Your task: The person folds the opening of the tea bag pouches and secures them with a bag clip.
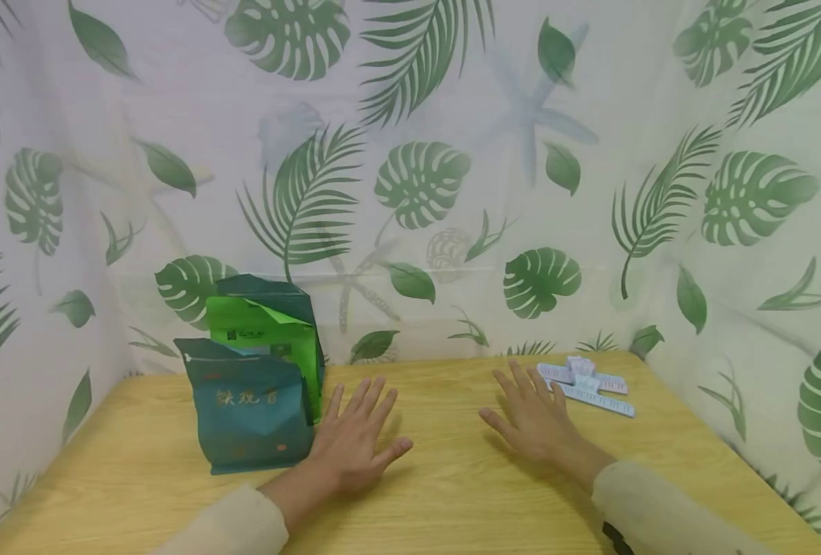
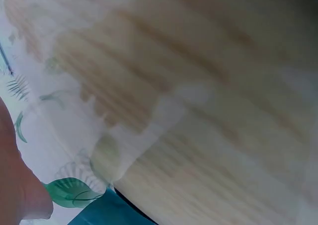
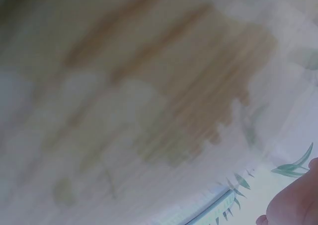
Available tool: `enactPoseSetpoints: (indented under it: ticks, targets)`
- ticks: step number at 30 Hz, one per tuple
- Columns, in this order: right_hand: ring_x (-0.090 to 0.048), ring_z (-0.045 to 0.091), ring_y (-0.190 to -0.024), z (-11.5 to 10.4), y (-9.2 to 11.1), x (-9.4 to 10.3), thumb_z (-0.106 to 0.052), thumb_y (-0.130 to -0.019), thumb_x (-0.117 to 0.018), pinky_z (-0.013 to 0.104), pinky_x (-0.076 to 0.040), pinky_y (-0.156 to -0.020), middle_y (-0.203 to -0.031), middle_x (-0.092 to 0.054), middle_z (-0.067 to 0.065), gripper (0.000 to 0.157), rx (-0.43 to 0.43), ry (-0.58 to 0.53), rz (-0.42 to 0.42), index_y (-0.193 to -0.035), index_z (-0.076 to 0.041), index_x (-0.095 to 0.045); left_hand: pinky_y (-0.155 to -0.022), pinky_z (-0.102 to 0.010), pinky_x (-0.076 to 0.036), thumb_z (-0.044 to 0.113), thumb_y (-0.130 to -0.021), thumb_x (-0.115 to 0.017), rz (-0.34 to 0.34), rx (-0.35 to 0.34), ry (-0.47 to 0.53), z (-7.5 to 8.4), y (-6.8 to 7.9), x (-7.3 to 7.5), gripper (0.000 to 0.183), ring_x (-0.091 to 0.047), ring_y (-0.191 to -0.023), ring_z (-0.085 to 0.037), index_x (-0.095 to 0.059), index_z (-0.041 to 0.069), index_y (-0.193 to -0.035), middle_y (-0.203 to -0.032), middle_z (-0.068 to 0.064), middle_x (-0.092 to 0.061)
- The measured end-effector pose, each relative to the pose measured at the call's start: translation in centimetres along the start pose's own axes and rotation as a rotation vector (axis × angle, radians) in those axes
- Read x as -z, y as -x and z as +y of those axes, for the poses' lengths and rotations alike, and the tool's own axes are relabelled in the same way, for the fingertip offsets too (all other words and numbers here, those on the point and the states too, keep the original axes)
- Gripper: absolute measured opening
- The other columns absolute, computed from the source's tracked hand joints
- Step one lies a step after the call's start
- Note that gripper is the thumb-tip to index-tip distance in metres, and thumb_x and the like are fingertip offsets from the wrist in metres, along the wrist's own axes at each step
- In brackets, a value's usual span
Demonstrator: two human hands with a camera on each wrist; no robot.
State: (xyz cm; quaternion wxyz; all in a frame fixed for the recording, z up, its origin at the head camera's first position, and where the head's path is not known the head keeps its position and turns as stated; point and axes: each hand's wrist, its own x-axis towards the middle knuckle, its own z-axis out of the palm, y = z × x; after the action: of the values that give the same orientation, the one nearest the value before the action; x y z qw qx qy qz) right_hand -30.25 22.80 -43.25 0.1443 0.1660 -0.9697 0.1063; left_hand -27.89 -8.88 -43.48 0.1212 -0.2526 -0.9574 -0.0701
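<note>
My left hand (image 1: 354,443) is held with straight, spread fingers just right of a teal bag (image 1: 250,408) with gold lettering. Behind that bag stand a bright green bag (image 1: 260,316) and a dark green bag (image 1: 271,287), both partly covered. To the right, my right hand (image 1: 535,416) also has its fingers spread and holds nothing. Near its fingertips lie two long ruler-marked clips (image 1: 599,400), one pale blue and one pale pink. In the left wrist view, part of the hand (image 2: 22,185) shows near the teal bag's edge (image 2: 112,211). A clip (image 3: 213,207) appears beside the hand (image 3: 295,202) in the right wrist view.
The wooden table (image 1: 445,501) extends under both hands. A white cloth with green leaf prints (image 1: 452,100) hangs behind it and along both sides. Reflections and blur cover much of both wrist views.
</note>
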Motion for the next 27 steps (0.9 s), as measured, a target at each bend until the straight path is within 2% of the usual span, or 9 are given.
enactPoseSetpoints:
  ticks: [6,16,21,27]
  targets:
    - [-0.025,0.051,-0.145,-0.2,0.0,0.1,-0.062,-0.1,-0.041,0.076,-0.018,-0.107,-0.163,-0.023,0.021,0.076,0.002,0.01,0.004,-0.155,-0.01,-0.034,-0.12,-0.061,-0.007,0.068,-0.099,-0.032,0.012,-0.017,-0.033,0.1,0.6,0.4,0.079,-0.015,-0.155,-0.026,-0.026,0.018,-0.159,-0.168,-0.006,-0.015]
    - [-0.027,0.05,-0.144,-1.2,-0.3,0.2,-0.058,-0.099,-0.049,0.076,-0.02,-0.106,-0.163,-0.024,0.02,0.074,0.035,0.001,0.035,-0.153,-0.009,-0.039,-0.12,-0.061,-0.008,0.063,-0.1,-0.039,0.025,-0.029,-0.013,-0.6,1.8,0.7,0.076,-0.019,-0.154,-0.029,-0.029,0.015,-0.158,-0.167,-0.009,-0.017]
    - [-0.026,0.048,-0.146,-1.9,-0.5,-0.3,-0.06,-0.098,-0.048,0.075,-0.02,-0.108,-0.163,-0.024,0.018,0.074,0.045,-0.005,0.026,-0.153,-0.011,-0.038,-0.121,-0.06,-0.006,0.061,-0.1,-0.041,0.021,-0.048,-0.006,-0.6,2.2,0.9,0.075,-0.017,-0.154,-0.027,-0.028,0.016,-0.158,-0.167,-0.007,-0.016]
    - [-0.027,0.048,-0.145,-2.7,-0.7,-0.6,-0.06,-0.098,-0.049,0.074,-0.02,-0.108,-0.162,-0.026,0.018,0.074,0.074,-0.002,0.029,-0.152,-0.012,-0.04,-0.121,-0.057,-0.009,0.06,-0.101,-0.042,0.019,-0.076,0.004,-0.9,2.7,0.9,0.074,-0.016,-0.154,-0.024,-0.027,0.017,-0.159,-0.167,-0.005,-0.015]
